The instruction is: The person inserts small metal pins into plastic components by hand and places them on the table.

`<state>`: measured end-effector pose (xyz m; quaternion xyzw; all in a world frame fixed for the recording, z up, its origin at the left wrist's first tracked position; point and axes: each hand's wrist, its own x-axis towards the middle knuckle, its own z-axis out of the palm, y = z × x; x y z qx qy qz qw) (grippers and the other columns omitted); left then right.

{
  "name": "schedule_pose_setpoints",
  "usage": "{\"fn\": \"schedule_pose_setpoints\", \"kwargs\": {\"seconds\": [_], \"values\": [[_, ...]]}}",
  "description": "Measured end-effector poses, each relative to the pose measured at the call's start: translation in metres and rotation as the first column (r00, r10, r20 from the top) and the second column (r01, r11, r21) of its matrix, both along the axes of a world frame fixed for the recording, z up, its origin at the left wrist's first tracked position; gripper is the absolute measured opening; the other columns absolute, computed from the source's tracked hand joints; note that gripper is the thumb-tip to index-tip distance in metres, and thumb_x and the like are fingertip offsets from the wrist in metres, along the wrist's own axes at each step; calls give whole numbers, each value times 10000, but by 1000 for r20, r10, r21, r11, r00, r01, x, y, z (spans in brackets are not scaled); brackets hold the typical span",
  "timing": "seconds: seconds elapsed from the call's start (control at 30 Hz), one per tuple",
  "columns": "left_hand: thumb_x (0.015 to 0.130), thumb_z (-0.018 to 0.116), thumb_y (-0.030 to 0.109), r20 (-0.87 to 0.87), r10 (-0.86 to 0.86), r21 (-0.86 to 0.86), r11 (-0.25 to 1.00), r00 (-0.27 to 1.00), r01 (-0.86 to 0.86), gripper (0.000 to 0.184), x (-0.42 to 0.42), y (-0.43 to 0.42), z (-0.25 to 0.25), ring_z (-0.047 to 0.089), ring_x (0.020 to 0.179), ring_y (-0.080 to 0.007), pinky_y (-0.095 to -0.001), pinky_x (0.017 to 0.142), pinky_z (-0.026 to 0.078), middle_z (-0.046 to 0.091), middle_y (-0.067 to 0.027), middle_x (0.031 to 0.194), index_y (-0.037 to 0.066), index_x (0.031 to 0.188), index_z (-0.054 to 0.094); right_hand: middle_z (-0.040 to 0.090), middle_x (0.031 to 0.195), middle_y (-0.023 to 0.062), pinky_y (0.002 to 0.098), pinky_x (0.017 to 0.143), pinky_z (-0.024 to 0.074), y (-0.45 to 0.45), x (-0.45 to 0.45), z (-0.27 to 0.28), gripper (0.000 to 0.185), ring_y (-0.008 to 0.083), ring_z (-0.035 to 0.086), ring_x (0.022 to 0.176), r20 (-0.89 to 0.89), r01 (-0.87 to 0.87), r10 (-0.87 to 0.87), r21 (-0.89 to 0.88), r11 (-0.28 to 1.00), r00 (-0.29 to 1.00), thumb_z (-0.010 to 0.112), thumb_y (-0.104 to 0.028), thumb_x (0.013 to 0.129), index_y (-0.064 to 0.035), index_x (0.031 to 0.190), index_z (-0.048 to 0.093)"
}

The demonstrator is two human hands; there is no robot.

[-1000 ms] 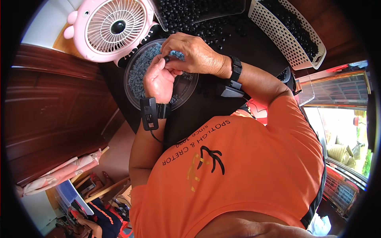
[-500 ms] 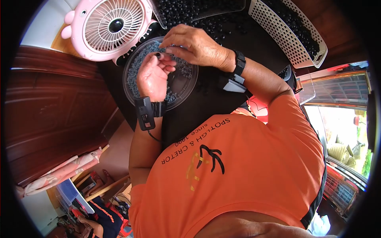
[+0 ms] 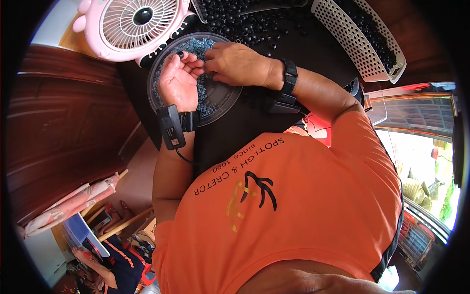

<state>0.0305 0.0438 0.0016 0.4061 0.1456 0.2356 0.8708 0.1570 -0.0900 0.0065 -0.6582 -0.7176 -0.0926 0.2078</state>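
My left hand [image 3: 178, 83] is palm up over the left side of a round clear tray [image 3: 223, 109], a black bead [image 3: 180, 55] pinched between thumb and forefinger. Small blue pieces [image 3: 198, 46] lie spread in the tray. Palm down, my right hand [image 3: 237, 63] is over the tray's right part, its fingers bent together close to my left fingertips. Whatever those right fingers hold is too small or hidden to name.
A pink fan [image 3: 139, 24] stands behind the tray at the left. Loose black beads [image 3: 245, 24] lie on the dark table beyond the tray. At the back right is a white perforated basket [image 3: 352, 44] of black beads. Another person's arm [image 3: 100, 269] shows at lower left.
My hands were together at the black bead; they have since parted. The left has moved left with the bead, and the right came away, then down to the tray's blue pieces.
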Motion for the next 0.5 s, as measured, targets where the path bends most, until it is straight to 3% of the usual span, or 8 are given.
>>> {"fn": "schedule_pose_setpoints", "kwargs": {"seconds": [0.5], "values": [[928, 481, 228, -21, 21, 23, 1000, 1000, -21, 176, -1, 0, 3, 601, 806, -226, -337, 728, 464, 615, -97, 896, 68, 933, 555, 622, 854, 73, 362, 788, 503, 7, 2, -5, 134, 258, 604, 874, 96, 62, -65, 29, 998, 993, 652, -190, 767, -60, 798, 648]]}}
